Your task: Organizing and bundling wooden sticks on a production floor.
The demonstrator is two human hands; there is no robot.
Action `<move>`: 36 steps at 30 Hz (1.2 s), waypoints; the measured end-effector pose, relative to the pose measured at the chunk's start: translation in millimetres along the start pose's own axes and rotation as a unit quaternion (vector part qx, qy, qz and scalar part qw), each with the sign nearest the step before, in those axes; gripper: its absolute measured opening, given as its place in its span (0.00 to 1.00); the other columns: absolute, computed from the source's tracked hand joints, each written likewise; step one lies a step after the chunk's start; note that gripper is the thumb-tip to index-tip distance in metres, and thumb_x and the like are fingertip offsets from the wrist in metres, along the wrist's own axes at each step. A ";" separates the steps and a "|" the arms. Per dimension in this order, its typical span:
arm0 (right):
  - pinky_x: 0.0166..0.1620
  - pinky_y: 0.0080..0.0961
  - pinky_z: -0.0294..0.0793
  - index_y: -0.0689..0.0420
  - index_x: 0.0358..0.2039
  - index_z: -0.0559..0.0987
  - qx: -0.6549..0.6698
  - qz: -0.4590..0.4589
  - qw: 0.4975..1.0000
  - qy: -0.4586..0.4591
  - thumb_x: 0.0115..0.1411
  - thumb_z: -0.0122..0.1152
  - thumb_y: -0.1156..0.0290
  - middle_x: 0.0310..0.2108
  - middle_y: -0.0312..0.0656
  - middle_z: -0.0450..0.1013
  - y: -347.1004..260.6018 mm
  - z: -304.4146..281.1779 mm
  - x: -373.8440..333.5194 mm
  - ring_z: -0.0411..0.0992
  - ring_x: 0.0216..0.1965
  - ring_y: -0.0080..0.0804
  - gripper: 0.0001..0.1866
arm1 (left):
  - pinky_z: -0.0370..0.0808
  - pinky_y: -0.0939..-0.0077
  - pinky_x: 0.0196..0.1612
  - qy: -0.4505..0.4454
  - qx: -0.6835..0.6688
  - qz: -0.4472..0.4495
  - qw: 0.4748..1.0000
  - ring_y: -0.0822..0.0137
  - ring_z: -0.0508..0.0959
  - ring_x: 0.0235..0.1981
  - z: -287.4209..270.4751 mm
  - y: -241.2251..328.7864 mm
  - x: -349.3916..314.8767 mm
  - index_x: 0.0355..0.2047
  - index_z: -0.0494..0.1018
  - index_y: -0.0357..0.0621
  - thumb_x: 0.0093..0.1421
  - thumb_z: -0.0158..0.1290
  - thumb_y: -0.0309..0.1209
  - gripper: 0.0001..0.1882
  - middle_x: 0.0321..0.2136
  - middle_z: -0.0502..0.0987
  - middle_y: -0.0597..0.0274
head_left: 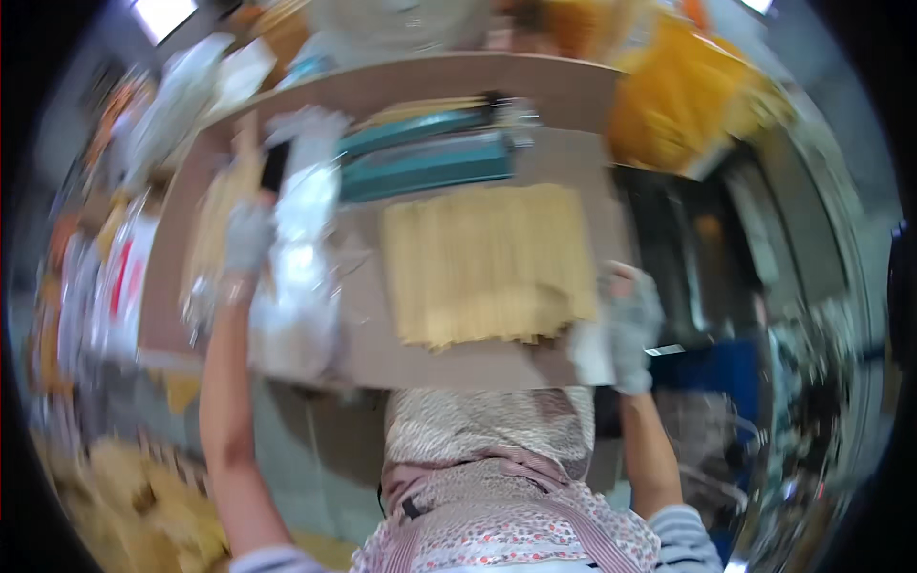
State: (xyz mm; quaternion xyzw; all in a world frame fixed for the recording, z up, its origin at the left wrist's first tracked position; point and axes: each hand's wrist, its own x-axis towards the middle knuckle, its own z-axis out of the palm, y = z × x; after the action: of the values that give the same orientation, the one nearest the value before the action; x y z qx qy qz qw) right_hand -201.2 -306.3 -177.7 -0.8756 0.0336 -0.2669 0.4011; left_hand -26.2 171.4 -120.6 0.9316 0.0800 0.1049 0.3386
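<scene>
I work with both hands at a shallow cardboard tray (pixel 449 369), and I take this tray as my landmark. The row of thin pale wooden sticks (pixel 489 258) lies flat, side by side, a little right of the tray's middle. Its near ends are uneven, so I think that a bump on the tray could push some sticks out of line.

My left hand (pixel 250 236), in a light grey glove, is inside the tray's left side, just beside a bundle of similar sticks (pixel 207 229). The blur hides its fingers; I cannot tell how far they are open, or if they hold some sticks. If I lift carelessly there, the crumpled clear plastic (pixel 304 253) to the right of this hand could catch and pull sticks with it.

My right hand (pixel 632 329), gloved also, is at the tray's right edge. Its fingers seem bent, but whether they grip the edge or the white piece (pixel 590 353) at the tray's near right corner, I cannot tell. If they press down, the tray might tip and the row could slide. Two long teal pieces (pixel 428 174) lie toward the tray's far wall; pushed nearer, they could disturb the row.
</scene>
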 end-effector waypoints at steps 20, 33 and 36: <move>0.25 0.20 0.70 0.61 0.33 0.75 0.160 -0.384 0.823 0.388 0.66 0.49 0.61 0.22 0.37 0.73 -15.8 -199.4 343.0 0.71 0.20 0.20 0.15 | 0.67 0.66 0.50 -0.096 -0.049 0.202 0.974 0.55 0.72 0.46 103.1 147.5 -112.3 0.46 0.68 0.36 0.53 0.56 0.27 0.20 0.42 0.72 0.51; 0.30 0.36 0.72 0.52 0.33 0.75 -0.509 -0.044 0.853 0.110 0.63 0.44 0.57 0.25 0.52 0.73 64.2 -106.7 413.2 0.73 0.26 0.45 0.15 | 0.68 0.63 0.46 0.036 0.202 0.213 0.955 0.52 0.73 0.40 121.3 48.2 -140.0 0.38 0.72 0.37 0.58 0.52 0.31 0.11 0.36 0.74 0.51; 0.33 0.34 0.73 0.55 0.32 0.78 -0.159 -0.228 0.942 0.189 0.61 0.47 0.60 0.25 0.50 0.74 24.4 -75.4 306.1 0.74 0.27 0.41 0.14 | 0.70 0.66 0.45 -0.070 -0.043 0.077 0.994 0.54 0.74 0.38 149.5 37.1 -139.4 0.43 0.70 0.34 0.60 0.50 0.30 0.14 0.37 0.74 0.50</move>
State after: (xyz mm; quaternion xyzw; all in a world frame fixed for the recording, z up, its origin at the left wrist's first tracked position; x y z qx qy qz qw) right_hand 27.1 -457.9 -20.0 -0.8456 -0.0500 -0.5032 0.1711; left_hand -120.5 20.8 -228.1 0.9246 -0.0209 0.0686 0.3741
